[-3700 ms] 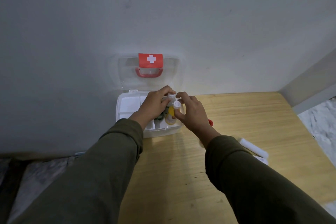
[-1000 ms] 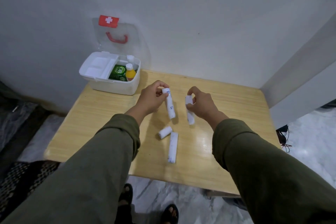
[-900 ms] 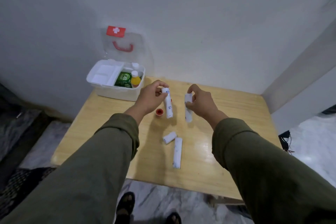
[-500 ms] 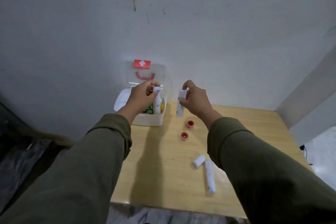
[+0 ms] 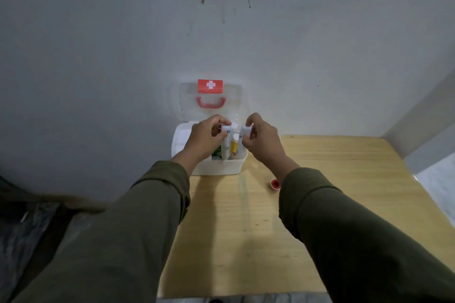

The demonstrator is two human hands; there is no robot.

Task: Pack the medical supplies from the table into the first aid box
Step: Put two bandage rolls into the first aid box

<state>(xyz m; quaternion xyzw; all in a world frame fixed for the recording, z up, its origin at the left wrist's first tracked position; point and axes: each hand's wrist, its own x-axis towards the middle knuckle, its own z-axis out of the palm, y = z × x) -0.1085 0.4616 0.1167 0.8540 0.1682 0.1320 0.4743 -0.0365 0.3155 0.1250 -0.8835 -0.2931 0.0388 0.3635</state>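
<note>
Wooden table [image 5: 320, 204] against grey wall, first aid box [image 5: 216, 167] open: left hand [image 5: 206, 138] and right hand [image 5: 261, 140] each pinch a white tube upright over its compartment; next, lower and release.

My sleeves [image 5: 138, 229] are olive green; the box [image 5: 216, 167] is white, its lid [image 5: 211, 103] clear with a red handle [image 5: 211, 104] and a red label [image 5: 210, 86] bearing a white cross; the rolls [image 5: 225, 141] in my hands are white, one with small blue print; a bottle [image 5: 234, 146] inside is yellow with a white cap; a packet [image 5: 217, 152] is green; the surface [image 5: 320, 204] is pale wood with a fine grain; the cap [image 5: 275, 183] on it is red; the wall [image 5: 123, 44] is grey with dark specks.
</note>
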